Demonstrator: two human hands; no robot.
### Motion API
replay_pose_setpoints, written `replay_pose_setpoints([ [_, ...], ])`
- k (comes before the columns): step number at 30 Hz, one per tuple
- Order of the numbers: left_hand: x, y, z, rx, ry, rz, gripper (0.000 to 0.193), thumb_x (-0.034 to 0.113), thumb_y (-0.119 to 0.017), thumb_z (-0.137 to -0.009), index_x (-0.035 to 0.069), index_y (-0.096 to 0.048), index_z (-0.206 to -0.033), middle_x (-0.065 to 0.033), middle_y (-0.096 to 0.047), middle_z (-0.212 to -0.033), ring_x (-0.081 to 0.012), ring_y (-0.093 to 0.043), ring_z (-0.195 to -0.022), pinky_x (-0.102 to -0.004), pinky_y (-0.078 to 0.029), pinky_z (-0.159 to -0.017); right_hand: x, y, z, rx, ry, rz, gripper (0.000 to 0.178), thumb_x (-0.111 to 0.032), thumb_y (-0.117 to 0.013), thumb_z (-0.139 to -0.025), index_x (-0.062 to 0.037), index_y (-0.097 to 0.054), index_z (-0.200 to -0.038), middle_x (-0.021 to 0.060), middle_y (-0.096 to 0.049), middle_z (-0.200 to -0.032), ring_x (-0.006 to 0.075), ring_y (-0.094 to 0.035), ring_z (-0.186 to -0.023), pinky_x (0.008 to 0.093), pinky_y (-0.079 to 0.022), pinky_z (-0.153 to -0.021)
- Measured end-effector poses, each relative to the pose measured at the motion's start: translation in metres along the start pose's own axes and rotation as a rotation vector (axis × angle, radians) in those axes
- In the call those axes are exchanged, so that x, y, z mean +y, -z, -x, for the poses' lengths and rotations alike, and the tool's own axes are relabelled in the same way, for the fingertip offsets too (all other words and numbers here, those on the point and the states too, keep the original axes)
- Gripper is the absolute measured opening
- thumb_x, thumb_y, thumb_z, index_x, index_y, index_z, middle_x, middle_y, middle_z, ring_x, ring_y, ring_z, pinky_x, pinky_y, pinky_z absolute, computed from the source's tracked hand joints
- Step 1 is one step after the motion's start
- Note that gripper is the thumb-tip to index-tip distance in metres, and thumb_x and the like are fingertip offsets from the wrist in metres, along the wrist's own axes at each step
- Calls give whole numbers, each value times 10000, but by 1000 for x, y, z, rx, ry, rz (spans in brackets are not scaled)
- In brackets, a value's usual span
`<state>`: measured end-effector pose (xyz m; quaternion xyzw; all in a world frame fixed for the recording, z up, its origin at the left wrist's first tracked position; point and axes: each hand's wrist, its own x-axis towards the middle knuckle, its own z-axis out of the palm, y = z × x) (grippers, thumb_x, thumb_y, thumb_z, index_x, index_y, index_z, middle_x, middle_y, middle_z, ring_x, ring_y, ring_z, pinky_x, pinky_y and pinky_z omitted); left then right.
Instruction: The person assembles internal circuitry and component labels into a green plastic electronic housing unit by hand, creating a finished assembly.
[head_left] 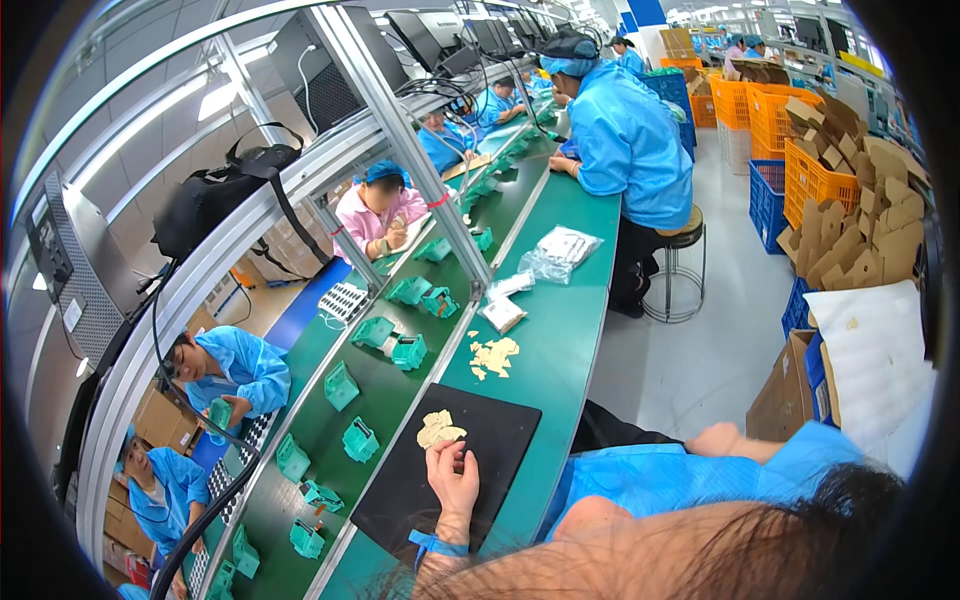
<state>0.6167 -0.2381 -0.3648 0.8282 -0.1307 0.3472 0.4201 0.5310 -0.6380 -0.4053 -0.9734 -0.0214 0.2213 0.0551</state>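
Observation:
My left hand (452,478), with a blue strap around the wrist, rests on a black mat (400,500) at the near end of a long green bench (560,330). Its fingers are curled together, and the fingertips touch the near edge of a small pile of flat beige pieces (438,430) on the mat. Whether a piece is pinched between the fingers is not clear. My right hand is out of sight. Only a bare forearm (735,440) and a blue sleeve (650,480) show at the lower right.
More beige pieces (494,356) and clear plastic bags (558,250) lie farther along the bench. Several green plastic parts (360,440) ride the conveyor (320,430) to the left. A worker in blue (625,140) sits on a stool ahead. Orange crates (815,175) and cardboard stand at the right.

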Motion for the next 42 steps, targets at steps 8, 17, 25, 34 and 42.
replay_pose_setpoints([
  [8,9,0,0,-45,-43,-19,222,-8,-634,-712,18,-607,-931,-89,-528,-953,-135,-559,-668,-228,-491,-547,24,141,46,390,634,-1492,297,-21,-633,-746,15,-596,-1039,110,-646,-905,166,-613,-840,307,-489,-776],
  [17,80,-21,-12,25,530,1100,885,609,-588,-707,104,-237,-1344,-63,-414,-1288,-213,-417,-1181,-389,-358,-964,-175,106,-95,-467,1089,-1643,655,59,-532,-812,-28,-223,-1384,113,-386,-1335,187,-412,-1180,328,-342,-992],
  [25,35,3,11,412,416,895,725,497,-521,-818,113,-207,-1346,-73,-391,-1283,-208,-400,-1178,-373,-361,-975,-262,74,-138,-359,1284,-1211,647,77,-496,-808,-51,-234,-1386,116,-507,-1184,141,-492,-1048,273,-408,-884],
  [34,17,13,25,353,757,1340,642,560,-247,-893,81,-325,-1314,-99,-427,-1294,-244,-433,-1180,-390,-368,-986,-248,81,-132,-413,1296,-1138,621,-60,-559,-828,-38,-266,-1375,73,-506,-1120,78,-485,-943,221,-440,-740],
  [42,18,20,45,421,783,1342,648,542,-270,-899,23,-362,-1275,-145,-490,-1226,-296,-504,-1112,-420,-446,-909,-240,77,-123,775,1750,-464,548,-210,-695,-658,-76,-539,-1166,176,-473,-1168,333,-521,-987,433,-448,-803],
])
